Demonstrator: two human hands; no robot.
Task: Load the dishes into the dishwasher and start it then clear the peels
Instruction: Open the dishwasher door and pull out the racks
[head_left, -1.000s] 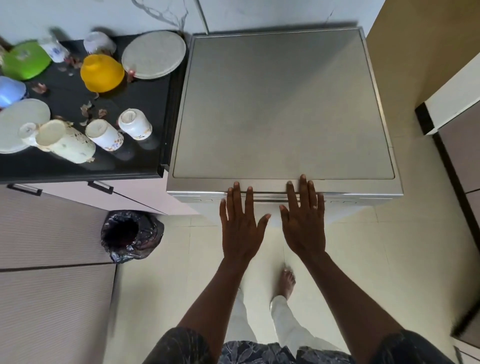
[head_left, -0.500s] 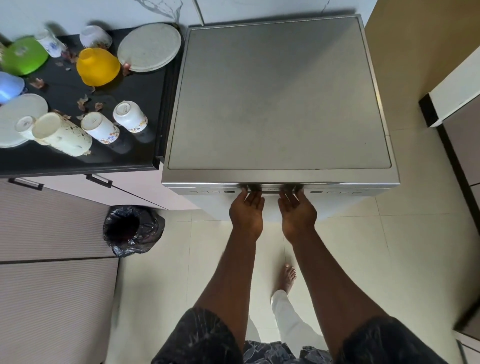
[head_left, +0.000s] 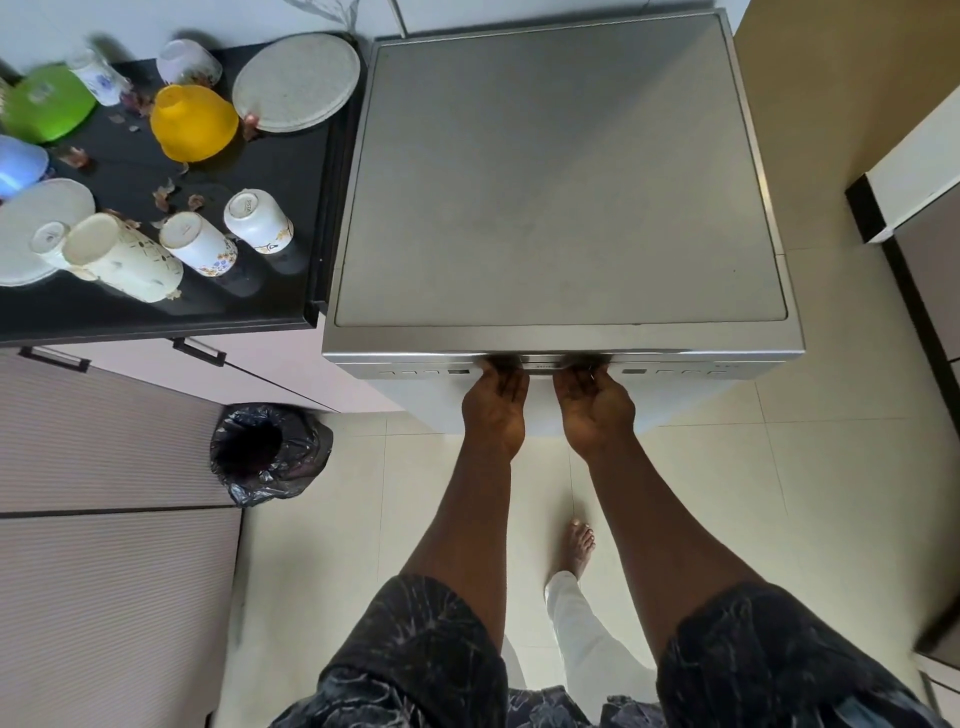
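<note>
Dishwasher (head_left: 561, 171) hard against the right edge of the counter (head_left: 156, 312). Square, flat top in brushed grey metal with a thin raised rim.

At its front: left hand (head_left: 496, 402) and right hand (head_left: 592, 405) palm-up, side by side, close but not touching. Fingers hooked up into the handle (head_left: 543, 365), a recess between the two button rows; fingertips hidden inside. Door ajar or closed: cannot tell.

Underfoot: pale glossy tile, open to the right as far as a cabinet. Bin (head_left: 267, 452) with a crinkled black liner at left, near the dishwasher's front corner but apart from it.

On the glossy black counter:
- speckled round plate (head_left: 296, 83) nearest the dishwasher
- yellow bowl (head_left: 193, 122) just beside the plate, upturned
- green bowl (head_left: 44, 104) further left
- two white floral cups (head_left: 257, 221), bases up, near the front
- dry brown peels (head_left: 163, 195) scattered among the dishes
</note>
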